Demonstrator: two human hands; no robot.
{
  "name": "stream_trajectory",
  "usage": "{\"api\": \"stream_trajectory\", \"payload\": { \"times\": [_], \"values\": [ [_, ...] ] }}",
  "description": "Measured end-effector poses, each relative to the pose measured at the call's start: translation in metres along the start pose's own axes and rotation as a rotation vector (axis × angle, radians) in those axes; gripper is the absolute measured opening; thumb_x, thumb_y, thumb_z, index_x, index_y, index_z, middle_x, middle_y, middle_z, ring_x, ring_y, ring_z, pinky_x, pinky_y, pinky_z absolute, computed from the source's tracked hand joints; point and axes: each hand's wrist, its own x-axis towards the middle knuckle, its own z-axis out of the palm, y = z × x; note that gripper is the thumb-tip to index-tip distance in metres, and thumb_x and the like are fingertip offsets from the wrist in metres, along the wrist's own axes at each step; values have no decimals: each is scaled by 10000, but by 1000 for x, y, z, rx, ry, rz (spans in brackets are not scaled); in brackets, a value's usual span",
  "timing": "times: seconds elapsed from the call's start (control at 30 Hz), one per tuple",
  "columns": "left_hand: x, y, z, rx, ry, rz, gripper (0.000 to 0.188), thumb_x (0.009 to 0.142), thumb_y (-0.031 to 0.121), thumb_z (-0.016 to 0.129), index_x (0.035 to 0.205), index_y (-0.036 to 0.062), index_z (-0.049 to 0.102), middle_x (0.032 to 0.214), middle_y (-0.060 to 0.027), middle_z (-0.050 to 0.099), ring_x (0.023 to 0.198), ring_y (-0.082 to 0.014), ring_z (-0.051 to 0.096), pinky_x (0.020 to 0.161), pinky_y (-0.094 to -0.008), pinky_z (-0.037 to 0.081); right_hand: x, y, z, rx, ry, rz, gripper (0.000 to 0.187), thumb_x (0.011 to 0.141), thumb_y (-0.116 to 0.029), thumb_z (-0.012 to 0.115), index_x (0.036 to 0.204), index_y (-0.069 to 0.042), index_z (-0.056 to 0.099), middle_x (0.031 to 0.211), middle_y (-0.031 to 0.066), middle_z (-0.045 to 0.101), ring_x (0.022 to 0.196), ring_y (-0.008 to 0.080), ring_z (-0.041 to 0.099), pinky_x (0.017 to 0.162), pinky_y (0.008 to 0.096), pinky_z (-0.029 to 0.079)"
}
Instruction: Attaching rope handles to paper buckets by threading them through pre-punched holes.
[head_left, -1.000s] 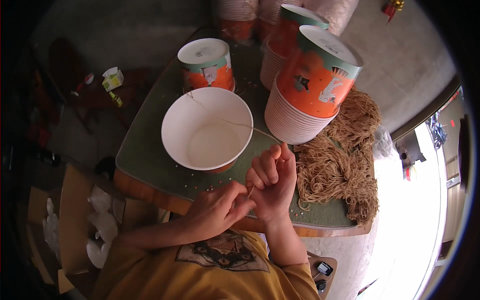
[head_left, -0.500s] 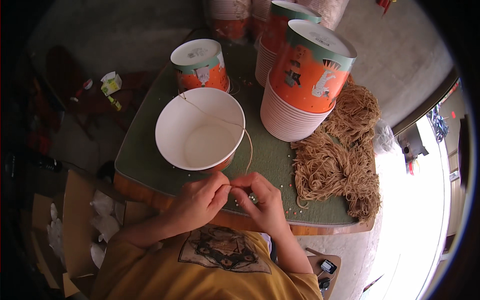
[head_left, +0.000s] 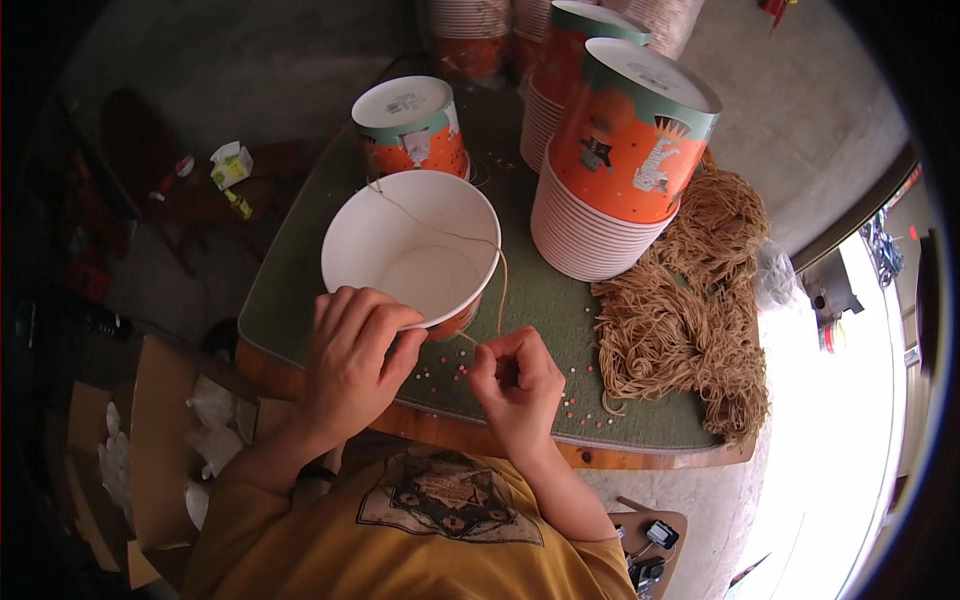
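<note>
A large white-lined paper bucket (head_left: 352, 235) with an orange outside stands with its mouth tilted toward me. My left hand (head_left: 352, 362) is closed on its near rim, fingers inside and thumb outside. A thin tan cord (head_left: 504, 282) runs from the far rim across the mouth and hangs over the right side. Its end is pinched between thumb and forefinger of my right hand (head_left: 522, 388), just off the bucket's near right side. Small white and orange dots (head_left: 425, 373) lie scattered on the green tabletop (head_left: 300, 275) beneath my hands.
Upside-down bucket stacks (head_left: 605, 215) rise at the right, with a shorter inverted bucket (head_left: 410, 130) behind mine. Bundles of tan cord (head_left: 655, 345) cover the table's right side. An open cardboard box (head_left: 165, 440) holding clear plastic bags sits at lower left.
My hands have parted. The left moved from the cord to the bucket's near rim; the right keeps the cord end and shifted slightly right. The whole view moved a little.
</note>
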Motion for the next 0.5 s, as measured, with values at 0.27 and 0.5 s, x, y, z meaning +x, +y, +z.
{"api": "stream_trajectory", "payload": {
  "times": [0.27, 0.5],
  "values": [
    [4, 1, 4, -126, -21, 3, 228, 784, 43, 700, 957, 83, 558, 866, -41, 558, 809, -243, 545, 752, -378, 388, 3, 5, 10, -112, 141, -124, 197, 799, -5, 691, 751, -47, 505, 619, 12, 527, 512, 49, 465, 486, 203, 411],
    [4, 0, 5, -160, -22, 1, 219, 783, 40, 702, 945, 82, 560, 853, -38, 558, 794, -241, 545, 744, -378, 391, 6, 9, 14, -126, 144, -148, 201, 799, -12, 700, 754, -48, 508, 619, 12, 529, 511, 56, 478, 485, 213, 424]
  ]
}}
